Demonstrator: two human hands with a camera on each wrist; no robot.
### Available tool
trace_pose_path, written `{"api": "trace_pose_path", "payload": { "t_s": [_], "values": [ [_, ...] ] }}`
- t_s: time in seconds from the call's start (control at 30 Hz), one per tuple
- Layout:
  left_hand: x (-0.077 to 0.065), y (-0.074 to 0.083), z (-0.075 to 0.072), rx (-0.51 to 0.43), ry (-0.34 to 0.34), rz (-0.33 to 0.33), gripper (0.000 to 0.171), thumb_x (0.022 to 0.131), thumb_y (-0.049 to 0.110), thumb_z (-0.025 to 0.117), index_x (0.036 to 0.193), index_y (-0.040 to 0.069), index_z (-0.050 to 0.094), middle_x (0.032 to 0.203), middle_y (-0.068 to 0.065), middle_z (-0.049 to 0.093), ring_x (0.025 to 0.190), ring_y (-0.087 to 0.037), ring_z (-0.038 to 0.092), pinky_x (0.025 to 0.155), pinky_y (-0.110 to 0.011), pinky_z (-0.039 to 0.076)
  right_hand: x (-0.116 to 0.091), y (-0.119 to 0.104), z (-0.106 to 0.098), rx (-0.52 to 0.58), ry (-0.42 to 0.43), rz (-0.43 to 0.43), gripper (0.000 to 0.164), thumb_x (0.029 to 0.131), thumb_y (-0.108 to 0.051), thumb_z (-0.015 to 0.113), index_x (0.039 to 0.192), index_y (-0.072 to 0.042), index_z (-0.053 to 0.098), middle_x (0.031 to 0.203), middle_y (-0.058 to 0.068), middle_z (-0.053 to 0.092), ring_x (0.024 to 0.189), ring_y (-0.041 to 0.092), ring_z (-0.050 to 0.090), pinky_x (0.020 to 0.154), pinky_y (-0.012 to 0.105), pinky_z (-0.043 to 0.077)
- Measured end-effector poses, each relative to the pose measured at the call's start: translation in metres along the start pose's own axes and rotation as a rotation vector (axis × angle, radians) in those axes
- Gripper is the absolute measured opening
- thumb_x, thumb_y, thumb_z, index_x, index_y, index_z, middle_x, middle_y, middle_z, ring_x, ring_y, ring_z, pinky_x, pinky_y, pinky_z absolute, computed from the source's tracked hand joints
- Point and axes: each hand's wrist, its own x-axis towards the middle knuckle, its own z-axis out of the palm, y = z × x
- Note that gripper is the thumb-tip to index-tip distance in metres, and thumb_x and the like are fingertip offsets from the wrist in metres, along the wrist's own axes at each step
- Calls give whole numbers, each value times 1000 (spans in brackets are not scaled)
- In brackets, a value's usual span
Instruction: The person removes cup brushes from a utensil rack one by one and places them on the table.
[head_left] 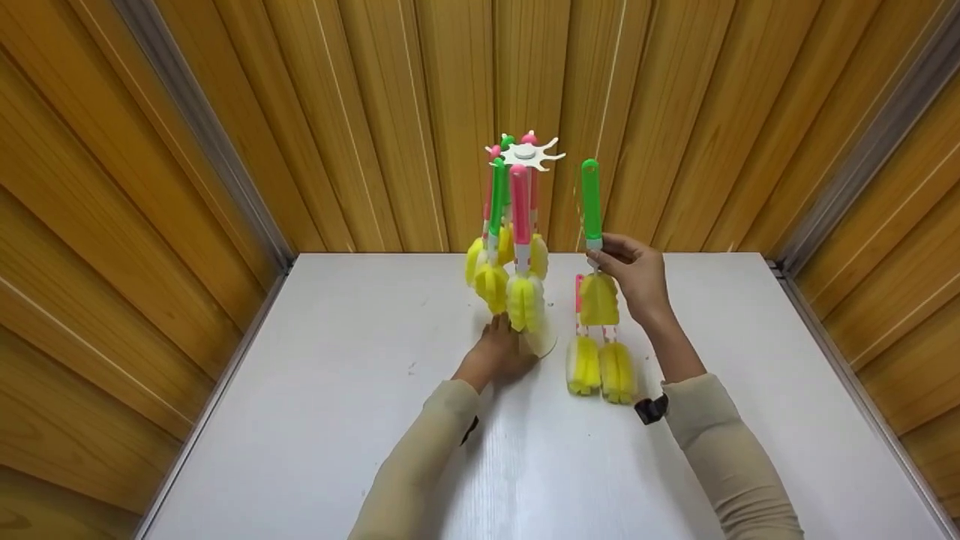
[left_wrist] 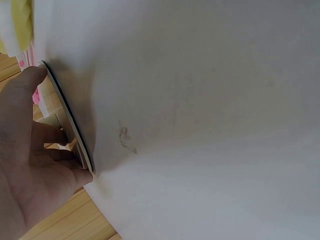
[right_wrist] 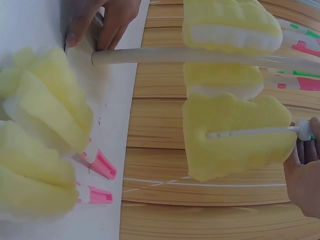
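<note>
A white stand with curved hooks on top carries several sponge bottle brushes, with pink and green handles, hanging heads down. At its foot my left hand grips the round base; the left wrist view shows thumb and fingers at the rim of this base. To the right of the stand, my right hand pinches a green-handled sponge brush at its white neck. That brush is upright, handle up and yellow head down, raised above the table.
Two more sponge brushes lie side by side on the white table, heads toward me; the right wrist view shows their pink handles. Wood-patterned panels rise behind the table and along both sides.
</note>
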Motion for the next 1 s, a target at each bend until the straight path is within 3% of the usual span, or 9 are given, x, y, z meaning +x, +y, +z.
{"api": "trace_pose_path", "payload": {
  "t_s": [0.17,0.4,0.6,1.0],
  "values": [
    [-2,1,-1,-17,3,-3,93,95,49,65,162,13,11,167,-12,14,153,-27,20,125,-47,18,-3,2,-6,-18,5,-5,37,91,-18,78,124,-1,70,109,9,73,97,18,70,80,24,59],
    [-2,-1,0,70,4,40,90,98,52,59,159,-2,20,164,-20,19,152,-33,21,124,-46,20,-8,6,-13,-28,-3,6,39,91,-15,77,126,2,68,112,10,72,97,14,71,82,24,59],
    [-1,-1,1,12,8,10,93,96,52,64,161,8,14,164,-14,20,152,-28,22,125,-44,17,-14,11,-20,-43,2,39,40,93,-16,76,128,2,67,111,8,72,98,13,70,82,23,58],
    [4,-3,4,34,-1,10,92,96,53,63,161,10,14,163,-12,20,150,-27,24,125,-45,19,-24,22,-43,-65,6,107,41,95,-16,73,131,2,64,111,7,71,99,15,70,83,24,58]
  ]
}}
